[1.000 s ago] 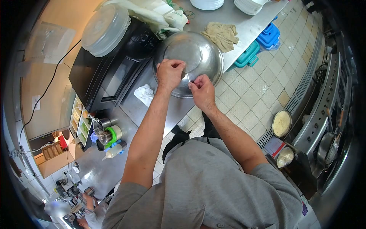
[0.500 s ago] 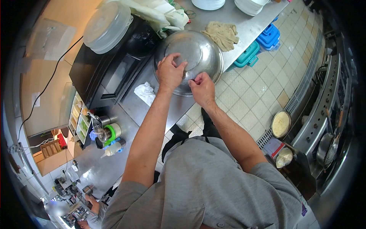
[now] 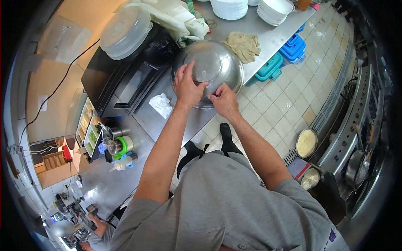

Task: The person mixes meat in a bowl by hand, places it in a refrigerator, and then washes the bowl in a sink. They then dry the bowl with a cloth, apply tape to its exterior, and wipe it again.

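A large metal bowl [image 3: 224, 62] lies upside down on the steel counter [image 3: 161, 119], near its front edge. My left hand [image 3: 188, 87] is over the bowl's near left side, fingers spread, with thumb and forefinger apart. Just to its right, my right hand [image 3: 224, 100] is closed at the bowl's near rim, thumb against curled fingers; anything between them is too small to make out. A beige cloth [image 3: 243, 46] lies beyond the bowl on the right, and a crumpled white cloth [image 3: 161, 104] is at the left.
Plastic lids [image 3: 125, 33] sit on a black appliance [image 3: 104, 79]. Stacked white bowls [image 3: 274, 11] stand at the back. Teal [image 3: 270, 67] and blue [image 3: 293, 48] containers are beside the counter. A stove [image 3: 356, 113] is at right; a co-worker [image 3: 100, 232] is at lower left.
The view has shifted slightly, so the counter items appear lower. My left hand's fingers are more outstretched. My right hand stays closed near the bowl's rim.
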`<state>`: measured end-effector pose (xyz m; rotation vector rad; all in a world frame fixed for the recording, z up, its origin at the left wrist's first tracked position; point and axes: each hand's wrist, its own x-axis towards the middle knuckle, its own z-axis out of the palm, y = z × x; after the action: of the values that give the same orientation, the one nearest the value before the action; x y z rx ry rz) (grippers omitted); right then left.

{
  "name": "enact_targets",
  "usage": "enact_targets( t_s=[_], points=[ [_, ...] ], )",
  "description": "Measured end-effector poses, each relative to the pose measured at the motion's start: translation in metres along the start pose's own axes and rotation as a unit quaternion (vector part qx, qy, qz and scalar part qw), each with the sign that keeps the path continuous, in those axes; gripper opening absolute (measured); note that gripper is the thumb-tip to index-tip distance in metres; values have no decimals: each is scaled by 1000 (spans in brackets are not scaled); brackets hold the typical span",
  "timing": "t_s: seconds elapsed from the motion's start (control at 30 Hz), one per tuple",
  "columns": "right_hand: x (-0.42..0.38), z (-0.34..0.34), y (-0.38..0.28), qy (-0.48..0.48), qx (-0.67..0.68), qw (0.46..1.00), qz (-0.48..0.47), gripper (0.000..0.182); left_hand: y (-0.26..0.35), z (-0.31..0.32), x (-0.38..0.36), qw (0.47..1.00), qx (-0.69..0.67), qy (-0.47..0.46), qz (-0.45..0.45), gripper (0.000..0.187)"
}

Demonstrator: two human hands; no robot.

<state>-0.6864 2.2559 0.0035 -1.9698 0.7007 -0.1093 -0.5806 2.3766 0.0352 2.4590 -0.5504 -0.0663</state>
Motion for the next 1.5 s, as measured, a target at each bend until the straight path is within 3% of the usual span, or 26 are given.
enact_targets(
  t_s=[0.17,0.23,0.3,0.37,0.47,0.6,0.67,0.73,0.77,0.8,0.83,0.87,0.93,0.97,1.03,1.07,1.13,1.17,1.23,1.3,1.37,1.4,1.43,1.5],
  points=[
    [19,-28,-7,12,65,995,-74,29,-3,-7,5,999,12,-37,-3,105],
    [38,-42,-34,61,3,980,-187,27,-5,-6,5,998,28,-52,14,117],
    [60,-45,-54,25,-39,982,-184,29,-4,-7,5,998,30,-60,11,120],
    [75,-48,-72,-108,-215,959,-151,33,-1,-12,5,997,34,-73,8,125],
    [92,-42,-73,-132,-270,939,-163,43,6,-16,3,994,39,-100,-1,133],
    [89,-37,-78,-128,-295,938,-132,38,19,-21,-11,982,110,-149,-31,136],
    [85,-26,-64,-51,-254,954,-151,36,22,-23,-14,980,123,-154,-36,137],
    [84,-39,-39,-30,-80,982,-170,32,6,-27,-22,989,72,-132,7,131],
    [79,-47,-23,37,-15,991,-130,31,-7,-26,-27,990,74,-124,9,131],
    [75,-56,-1,103,51,990,-87,30,-25,-20,-34,997,-14,-72,-10,125],
    [80,-60,38,157,66,984,-56,30,-43,-13,-38,994,-103,-23,-31,121],
    [85,-60,86,208,79,975,-21,30,-63,-5,-40,994,-103,-23,-33,121],
    [82,-51,164,100,136,976,138,31,-93,9,-45,902,-380,-1,-204,110],
    [69,-54,159,104,138,975,136,31,-94,12,-44,903,-380,-3,-199,110],
    [39,-58,138,-89,369,883,275,35,-92,14,-49,927,-324,-1,-188,105],
    [34,-57,136,-87,372,882,275,35,-89,15,-52,928,-323,-4,-186,105],
    [26,-54,140,-169,505,813,237,35,-67,12,-56,975,-161,-22,-149,98],
    [24,-54,143,-163,509,812,235,35,-56,10,-56,976,-161,-25,-142,98],
    [19,-53,155,-172,629,737,179,33,-34,6,-56,990,-134,32,-4,95],
    [17,-64,164,-162,651,729,134,32,-5,-6,-51,989,-135,26,56,91],
    [6,-80,167,-148,674,718,89,32,27,-22,-50,992,-43,-35,114,84],
    [-3,-97,159,-165,669,724,37,32,38,-31,-51,990,-36,-17,137,72],
    [-14,-115,142,-180,661,728,-15,32,44,-40,-51,988,-37,-18,149,72],
    [-42,-157,95,-140,651,745,-41,30,51,-57,-46,981,-85,-49,166,66]
  ],
)
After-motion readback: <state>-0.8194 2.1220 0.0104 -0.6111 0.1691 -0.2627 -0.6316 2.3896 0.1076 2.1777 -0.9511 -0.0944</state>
